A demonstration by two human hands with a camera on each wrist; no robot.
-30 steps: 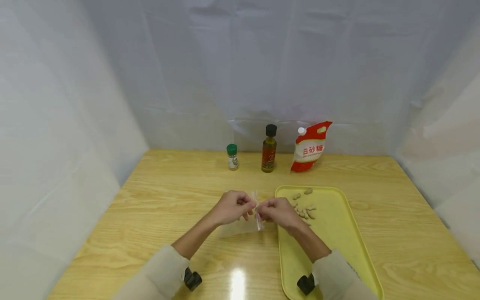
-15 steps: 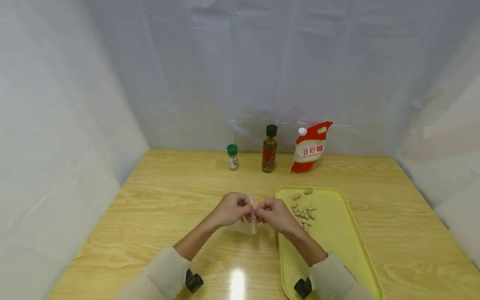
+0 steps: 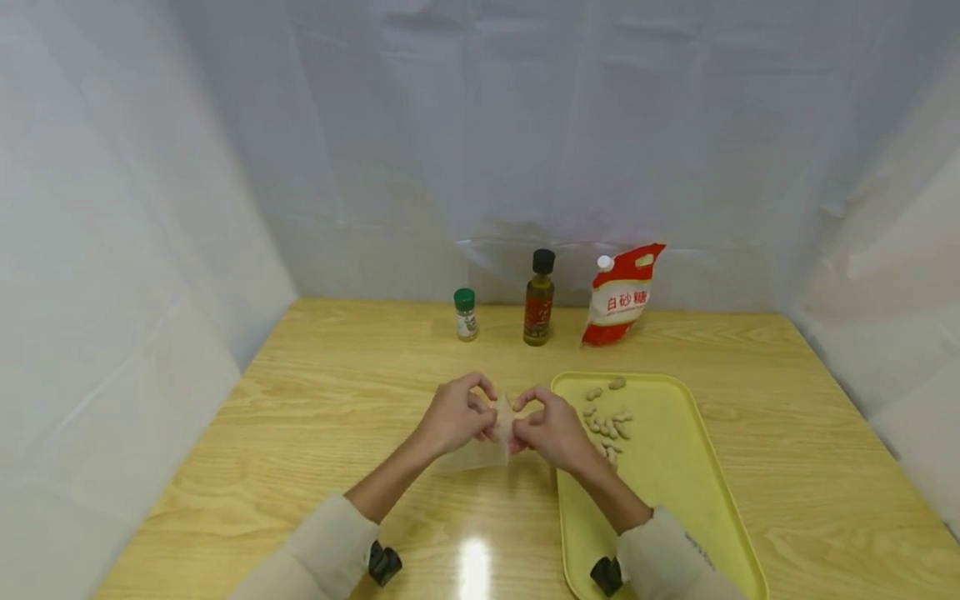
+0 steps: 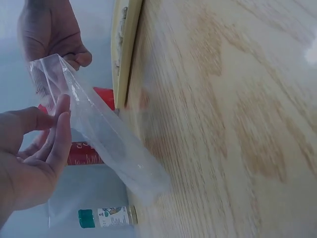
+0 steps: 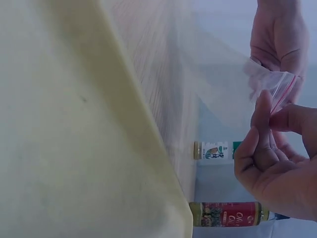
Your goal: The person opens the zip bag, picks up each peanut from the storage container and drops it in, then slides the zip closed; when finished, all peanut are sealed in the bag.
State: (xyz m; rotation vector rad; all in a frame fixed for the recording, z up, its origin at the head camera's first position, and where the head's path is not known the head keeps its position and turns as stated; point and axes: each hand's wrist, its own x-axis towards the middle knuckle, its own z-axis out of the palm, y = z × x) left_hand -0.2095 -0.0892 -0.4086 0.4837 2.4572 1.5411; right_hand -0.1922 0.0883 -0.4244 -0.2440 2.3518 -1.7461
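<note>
1. Zip bag (image 4: 111, 141), clear and thin, sits just left of the yellow tray (image 3: 667, 467), above the table (image 3: 337, 400); whether its lower end touches the wood is hard to tell.
2. The person's left hand (image 3: 459, 412), on the bag's side farther from the tray, pinches the mouth edge between thumb and fingers.
3. The right hand (image 3: 551, 429), by the tray's left rim, pinches the same mouth edge. Its forearm crosses that rim, and the right sleeve (image 3: 663, 550) covers part of the tray's near half.
4. Peanuts (image 3: 611, 427) lie loose in the tray's far left part, some close beside the right forearm.
5. Beyond the tray's far rim, well apart from the hands, stand a red-and-white pouch (image 3: 621, 296), leaning, and, farther left, an upright black-capped bottle (image 3: 537, 308).
6. Leftmost beyond the tray is a green-capped jar (image 3: 466, 317), also upright.
</note>
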